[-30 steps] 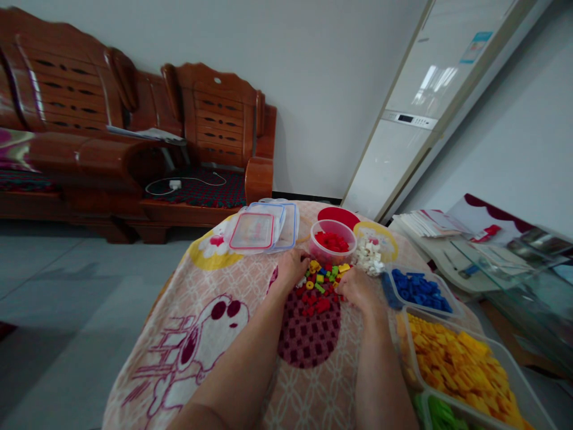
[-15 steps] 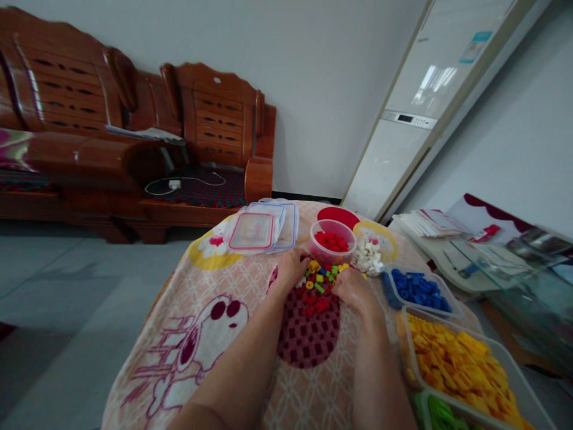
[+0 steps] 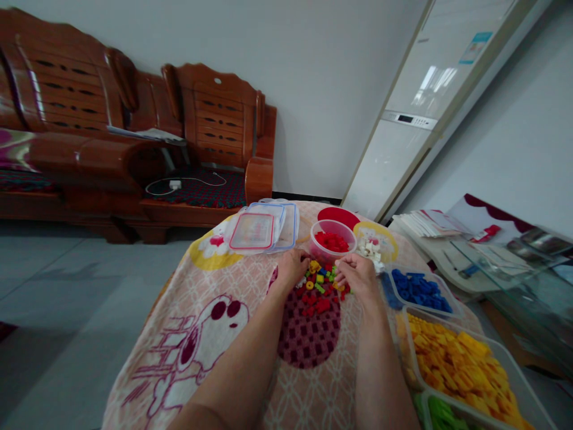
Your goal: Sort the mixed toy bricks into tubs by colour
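Note:
A small mixed heap of toy building bricks [image 3: 321, 306], in red, yellow, green and blue, lies on the cloth between my two hands. My left hand [image 3: 292, 267] rests at the heap's left edge with its fingers curled in; what they hold, if anything, is hidden. Above the right side of the heap is my right hand [image 3: 359, 276], fingers bent and drawn together near the thumb. Anything in that pinch is too small to name. Just behind the heap stands a clear round tub [image 3: 332, 255] with red bricks [image 3: 331, 242] inside.
White bricks [image 3: 372, 251] form a pile behind my right hand. Along the right edge stand clear boxes holding blue bricks [image 3: 418, 289], yellow bricks [image 3: 461, 361] and green bricks [image 3: 443, 415]. Clear lids [image 3: 253, 231] lie at the back left, and a red round lid [image 3: 338, 215] lies behind the tub.
My right hand has risen a little from the heap and turned, with its fingers now showing more above the bricks. My left hand has stayed in place.

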Tool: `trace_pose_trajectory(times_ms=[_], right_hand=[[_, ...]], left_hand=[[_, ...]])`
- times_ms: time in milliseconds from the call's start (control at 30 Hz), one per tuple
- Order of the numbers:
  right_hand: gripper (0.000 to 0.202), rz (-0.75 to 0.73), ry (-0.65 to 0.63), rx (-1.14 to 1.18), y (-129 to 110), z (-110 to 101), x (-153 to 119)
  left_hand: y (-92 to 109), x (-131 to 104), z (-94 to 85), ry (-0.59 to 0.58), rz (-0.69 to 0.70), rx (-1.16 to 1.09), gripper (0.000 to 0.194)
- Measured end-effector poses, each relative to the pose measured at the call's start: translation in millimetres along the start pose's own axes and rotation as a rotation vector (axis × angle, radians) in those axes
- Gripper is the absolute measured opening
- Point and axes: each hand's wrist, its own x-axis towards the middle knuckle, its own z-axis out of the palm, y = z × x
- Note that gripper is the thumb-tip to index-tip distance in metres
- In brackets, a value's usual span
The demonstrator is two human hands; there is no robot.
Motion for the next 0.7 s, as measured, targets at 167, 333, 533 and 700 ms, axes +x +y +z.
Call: trace_pose_trajectory(times_ms=[167,333,533,700], right_hand=[[0.03,-0.044,0.206,0.248,10,5,8],[0.034,-0.051,0.28,0.464,11,10,11],[0.038,-0.061,0.283,0.612,14,14,14],[0.036,-0.11,0.277,0.669,15,9,16]], left_hand=[[2,-1,-2.2,-0.017,-0.002,0.009,0.028],[2,-2,-2.6,-0.015,-0.009,0.03,0.028],[1,-1,-1.2,-0.007,-0.001,0.02,0.027],[2,-3,-2.7,-0.005,-0.007,0.006,0.027]])
